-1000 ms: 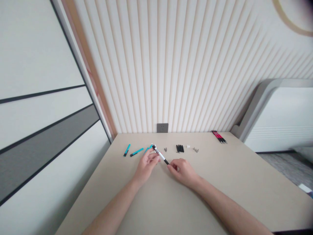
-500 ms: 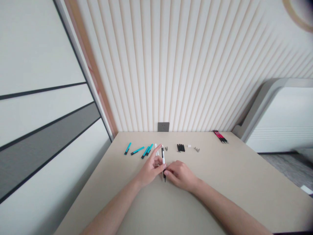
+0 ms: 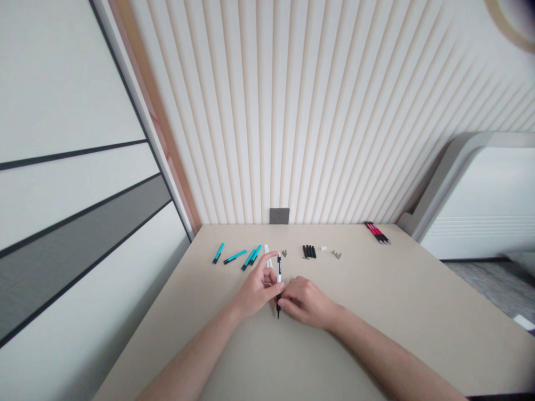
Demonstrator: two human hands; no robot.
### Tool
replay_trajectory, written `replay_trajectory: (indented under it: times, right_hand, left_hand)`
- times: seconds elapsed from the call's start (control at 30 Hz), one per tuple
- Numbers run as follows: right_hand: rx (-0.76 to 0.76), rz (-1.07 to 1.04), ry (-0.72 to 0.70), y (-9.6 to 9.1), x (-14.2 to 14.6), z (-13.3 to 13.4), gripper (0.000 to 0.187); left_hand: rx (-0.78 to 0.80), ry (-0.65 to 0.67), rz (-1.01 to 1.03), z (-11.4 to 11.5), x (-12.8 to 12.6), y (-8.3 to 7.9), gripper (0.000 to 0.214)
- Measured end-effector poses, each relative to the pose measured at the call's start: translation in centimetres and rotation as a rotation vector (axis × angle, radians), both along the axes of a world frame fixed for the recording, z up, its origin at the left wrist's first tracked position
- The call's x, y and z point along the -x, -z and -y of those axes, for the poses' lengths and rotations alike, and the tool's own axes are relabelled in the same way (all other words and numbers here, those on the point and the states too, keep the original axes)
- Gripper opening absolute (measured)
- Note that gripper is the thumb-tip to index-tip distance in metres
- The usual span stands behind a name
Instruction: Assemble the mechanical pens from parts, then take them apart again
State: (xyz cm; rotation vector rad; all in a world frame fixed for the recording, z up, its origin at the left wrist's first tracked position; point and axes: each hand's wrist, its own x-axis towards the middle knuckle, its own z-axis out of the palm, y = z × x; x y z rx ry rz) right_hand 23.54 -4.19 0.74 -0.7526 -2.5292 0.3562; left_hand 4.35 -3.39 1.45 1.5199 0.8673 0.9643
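Note:
Both of my hands meet at the middle of the beige table [image 3: 376,312] on one white and black pen [image 3: 278,274], which stands nearly upright with its black tip down. My left hand [image 3: 257,289] pinches the pen's barrel, its index finger stretched up along it. My right hand [image 3: 307,301] closes its fingers round the pen's lower black end. Beyond my hands lie several teal pen parts [image 3: 239,256], a white tube [image 3: 267,257], a row of black grips [image 3: 308,252], and small metal and white bits [image 3: 332,253].
Red and black pens [image 3: 376,232] lie at the table's back right edge. A grey wall socket [image 3: 279,216] sits where the ribbed wall meets the table. A white unit [image 3: 480,200] stands to the right, a panelled wall to the left.
The pen has swung from slanting between my hands to nearly upright. Both hands drew nearer to me and closed together around its lower end.

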Motion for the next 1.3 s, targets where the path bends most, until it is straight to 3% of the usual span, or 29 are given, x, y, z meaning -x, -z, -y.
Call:
replay_trajectory:
  times: [0.53,0.9,1.0,1.1,1.2,1.3]
  right_hand:
    - [0.019,-0.020,0.003,0.0,0.1,-0.1,0.023]
    - [0.197,-0.178,0.272,0.2,-0.6,-0.9,0.020]
    - [0.171,-0.244,0.397,-0.1,-1.6,-1.9,0.022]
    - [0.067,-0.269,0.600,-0.6,-4.6,-4.0,0.029]
    - [-0.020,-0.211,0.918,-0.7,-9.5,-6.7,0.037]
    - [0.068,-0.016,1.273,-0.1,-14.9,-8.9,0.038]
  left_hand:
    - [0.010,-0.025,0.058,-0.1,0.1,0.0,0.064]
    - [0.021,-0.145,0.206,-0.5,-0.4,0.5,0.088]
    - [-0.039,-0.190,0.108,-0.8,0.2,0.9,0.081]
    - [-0.225,-0.223,-0.179,-1.0,0.9,1.2,0.056]
    - [-0.431,-0.157,-0.460,-1.0,1.4,1.2,0.039]
    - [-0.512,-0.140,-0.535,-0.9,1.3,0.9,0.034]
